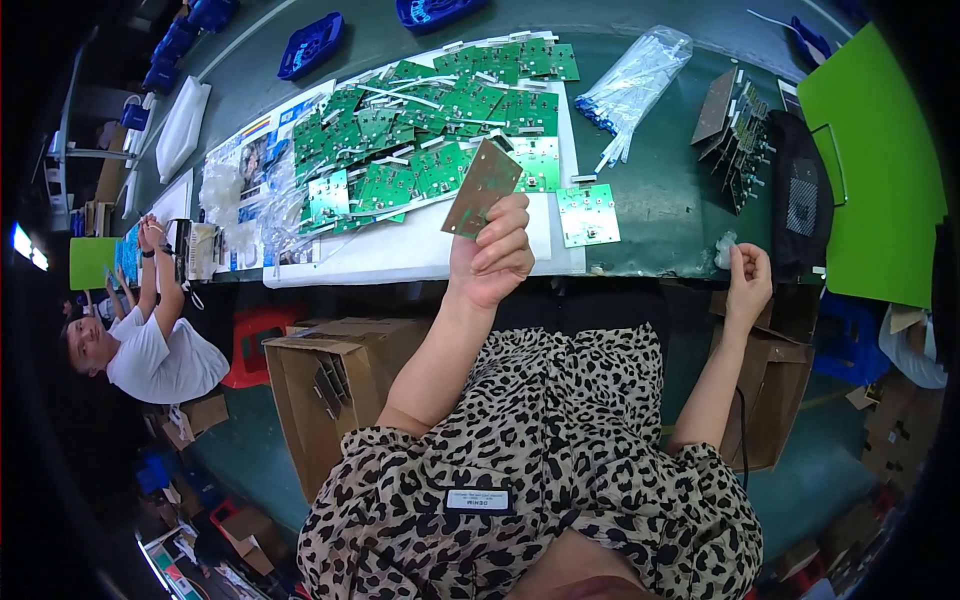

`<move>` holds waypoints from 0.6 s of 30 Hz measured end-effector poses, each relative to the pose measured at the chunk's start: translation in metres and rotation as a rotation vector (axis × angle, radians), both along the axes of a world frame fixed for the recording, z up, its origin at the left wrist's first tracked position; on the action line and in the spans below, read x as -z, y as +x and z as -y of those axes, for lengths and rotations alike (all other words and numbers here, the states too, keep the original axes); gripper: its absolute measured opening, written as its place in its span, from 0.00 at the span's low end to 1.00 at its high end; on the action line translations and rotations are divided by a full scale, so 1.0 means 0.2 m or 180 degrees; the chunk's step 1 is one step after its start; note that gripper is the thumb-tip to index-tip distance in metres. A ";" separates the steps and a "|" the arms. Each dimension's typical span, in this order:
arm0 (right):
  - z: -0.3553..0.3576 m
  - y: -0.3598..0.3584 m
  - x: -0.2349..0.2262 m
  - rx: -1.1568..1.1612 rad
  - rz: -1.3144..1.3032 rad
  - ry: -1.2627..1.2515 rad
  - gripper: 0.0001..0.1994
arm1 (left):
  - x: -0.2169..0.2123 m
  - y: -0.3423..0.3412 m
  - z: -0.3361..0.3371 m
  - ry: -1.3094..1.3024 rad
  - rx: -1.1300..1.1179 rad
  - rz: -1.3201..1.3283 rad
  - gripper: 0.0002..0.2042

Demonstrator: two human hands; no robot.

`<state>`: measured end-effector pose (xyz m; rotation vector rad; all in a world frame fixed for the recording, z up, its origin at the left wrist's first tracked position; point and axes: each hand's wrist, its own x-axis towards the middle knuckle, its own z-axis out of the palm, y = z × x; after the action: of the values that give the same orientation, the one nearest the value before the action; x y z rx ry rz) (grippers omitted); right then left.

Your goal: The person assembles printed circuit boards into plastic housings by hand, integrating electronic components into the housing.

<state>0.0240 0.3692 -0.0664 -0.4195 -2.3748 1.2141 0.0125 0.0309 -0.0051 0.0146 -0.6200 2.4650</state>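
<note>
My left hand holds up a circuit board by its lower edge, its plain brown side showing. Behind it, a heap of green circuit boards with white connectors and white cables spreads over a white sheet. One green board lies apart at the sheet's right edge. At the front edge of the bench, my right hand is closed, its fingertips on a small crumpled translucent clump that looks like plastic or cotton.
A clear bag of white cables lies at the back. Boards stand in a row beside a black bag and a green panel. Cardboard boxes sit below the bench. Another person works at the left.
</note>
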 end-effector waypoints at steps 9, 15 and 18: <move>0.07 0.01 -0.05 -0.0132 -0.0600 0.2011 0.06 | 0.05 -0.01 0.09 -0.0893 -0.0266 0.0170 0.11; 0.16 0.11 -0.05 -0.0135 -0.0417 0.2192 0.10 | 0.04 0.00 0.16 -0.3761 -0.0889 0.0477 0.11; 0.17 0.03 -0.14 0.0354 -0.0817 0.2164 0.09 | 0.06 0.03 0.22 -0.5088 -0.1486 0.0457 0.15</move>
<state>0.0299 0.3344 -0.0380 -0.1537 -2.3192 0.3346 0.0179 -0.0132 -0.0164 -0.6824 1.5228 2.6732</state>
